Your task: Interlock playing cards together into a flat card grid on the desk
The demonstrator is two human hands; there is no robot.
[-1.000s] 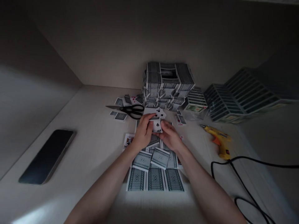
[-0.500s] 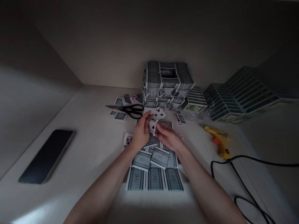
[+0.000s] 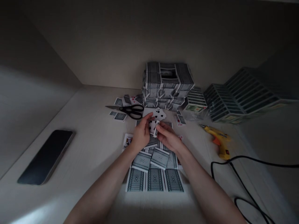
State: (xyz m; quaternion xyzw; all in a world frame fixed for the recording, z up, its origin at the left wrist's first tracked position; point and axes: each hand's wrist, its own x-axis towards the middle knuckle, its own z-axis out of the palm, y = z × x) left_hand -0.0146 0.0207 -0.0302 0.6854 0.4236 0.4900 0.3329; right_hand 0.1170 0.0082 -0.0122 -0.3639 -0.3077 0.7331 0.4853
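Observation:
Between my hands is a small playing card [image 3: 152,125], its face with black pips towards me and its right edge folded up. My left hand [image 3: 142,130] grips it from the left, fingers closed. My right hand [image 3: 168,133] pinches the folded strip with thumb and fingers. Below them, several patterned card backs [image 3: 160,157] lie loose over a row of joined cards [image 3: 155,179]. Just beyond my fingertips rest face-up spade cards [image 3: 159,114]. Black-handled scissors [image 3: 133,109] lie to the left of those, blades pointing left.
A box built of cards [image 3: 167,84] stands against the back wall. Stacked card packs [image 3: 219,101] are at the right. A yellow glue gun [image 3: 218,140] lies nearer, by a black cable [image 3: 247,157]. On the left is a phone [image 3: 46,157].
The fold on the card's right side now stands up more and shows wider between my right thumb and fingers. Both hands stay in nearly the same place.

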